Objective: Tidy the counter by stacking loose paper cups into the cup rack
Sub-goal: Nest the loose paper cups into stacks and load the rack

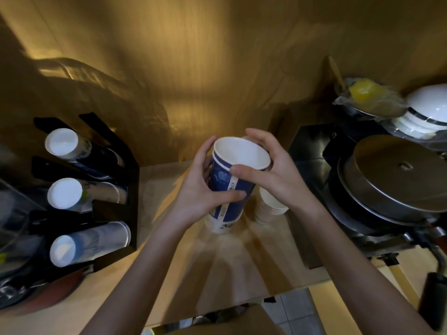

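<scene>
A stack of blue-and-white paper cups is held upright over the middle of the counter, mouth up. My left hand wraps its left side, thumb across the front. My right hand grips the rim and right side of the top cup. Just right of the stack stands a short stack of plain white cups upside down on the counter. The black cup rack stands at the left with three slanted rows of cups, their white bottoms facing me.
A metal machine with a round steel lid fills the right side. White bowls and a plastic-wrapped dish sit behind it. The wooden counter ends near the bottom, with a cardboard box below. A wooden wall rises behind.
</scene>
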